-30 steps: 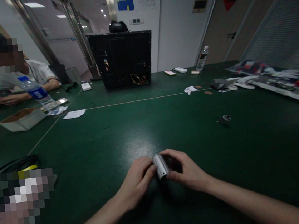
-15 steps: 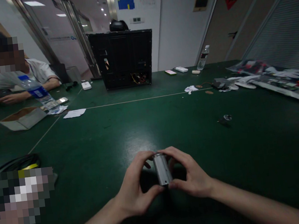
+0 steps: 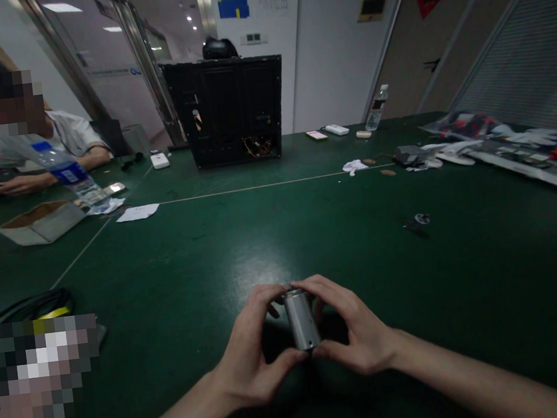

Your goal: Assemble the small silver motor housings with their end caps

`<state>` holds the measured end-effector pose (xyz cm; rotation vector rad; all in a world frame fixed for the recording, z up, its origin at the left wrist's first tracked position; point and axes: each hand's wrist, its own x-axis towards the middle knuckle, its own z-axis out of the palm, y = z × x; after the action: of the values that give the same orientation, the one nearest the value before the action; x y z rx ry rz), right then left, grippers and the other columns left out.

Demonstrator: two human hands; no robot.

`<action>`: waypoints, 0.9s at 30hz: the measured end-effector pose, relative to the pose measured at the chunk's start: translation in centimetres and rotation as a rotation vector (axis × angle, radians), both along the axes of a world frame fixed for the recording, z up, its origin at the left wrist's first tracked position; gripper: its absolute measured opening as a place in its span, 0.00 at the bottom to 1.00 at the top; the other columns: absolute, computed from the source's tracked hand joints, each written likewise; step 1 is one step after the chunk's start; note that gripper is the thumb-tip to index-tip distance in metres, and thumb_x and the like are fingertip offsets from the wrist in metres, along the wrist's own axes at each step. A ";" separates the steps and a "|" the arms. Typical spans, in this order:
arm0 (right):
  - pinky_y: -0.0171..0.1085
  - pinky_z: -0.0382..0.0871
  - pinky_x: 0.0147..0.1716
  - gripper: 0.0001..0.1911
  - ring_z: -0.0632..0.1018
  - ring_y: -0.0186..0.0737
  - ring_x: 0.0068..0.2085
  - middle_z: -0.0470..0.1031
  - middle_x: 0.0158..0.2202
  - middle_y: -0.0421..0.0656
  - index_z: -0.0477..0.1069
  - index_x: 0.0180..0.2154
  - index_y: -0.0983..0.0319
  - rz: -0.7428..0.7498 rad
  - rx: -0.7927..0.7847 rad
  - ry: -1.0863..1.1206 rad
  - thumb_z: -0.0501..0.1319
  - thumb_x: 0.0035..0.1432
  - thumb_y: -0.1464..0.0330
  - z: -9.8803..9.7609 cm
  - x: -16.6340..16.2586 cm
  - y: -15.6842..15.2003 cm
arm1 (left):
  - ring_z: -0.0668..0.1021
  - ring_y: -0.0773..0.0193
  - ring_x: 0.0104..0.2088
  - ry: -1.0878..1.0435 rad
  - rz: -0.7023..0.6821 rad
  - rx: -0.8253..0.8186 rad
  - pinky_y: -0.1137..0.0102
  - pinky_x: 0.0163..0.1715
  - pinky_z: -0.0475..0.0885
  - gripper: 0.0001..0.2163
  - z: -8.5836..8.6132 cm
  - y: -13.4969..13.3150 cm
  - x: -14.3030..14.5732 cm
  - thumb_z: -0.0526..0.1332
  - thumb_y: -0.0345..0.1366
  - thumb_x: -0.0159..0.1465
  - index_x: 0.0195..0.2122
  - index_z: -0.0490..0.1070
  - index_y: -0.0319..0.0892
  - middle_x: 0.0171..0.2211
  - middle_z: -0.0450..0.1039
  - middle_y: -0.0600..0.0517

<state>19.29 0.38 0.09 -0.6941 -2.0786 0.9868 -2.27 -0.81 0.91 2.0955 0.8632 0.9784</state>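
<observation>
A silvery metal cylinder, which looks like a small electric motor, is held between both hands close above the green table. My left hand grips it from the left, fingertips at its far end and thumb at its near end. From the right, my right hand grips it the same way, with the thumbs almost meeting at the near end. The far end of the cylinder is partly covered by the fingers. A small dark part with a pale round face lies farther off to the right.
On the green table, a black metal cabinet stands at the back. To the left are an open cardboard box, a tilted water bottle, black cable and a seated person. White gloves and clutter lie right.
Both hands still hold the metal cylinder in nearly the same place. The whole view has shifted very slightly.
</observation>
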 end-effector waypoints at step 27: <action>0.36 0.70 0.33 0.36 0.70 0.41 0.42 0.62 0.50 0.47 0.57 0.59 0.53 -0.007 -0.023 -0.008 0.67 0.51 0.59 -0.4 -0.1 0.2 | 0.72 0.52 0.46 0.063 -0.024 -0.046 0.59 0.47 0.69 0.27 0.4 0.1 0.3 0.66 0.32 0.55 0.54 0.58 0.44 0.49 0.67 0.46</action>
<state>19.18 0.56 -0.28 -0.7176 -2.0738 1.0072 -2.00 -0.69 1.29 2.1026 0.8816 0.8760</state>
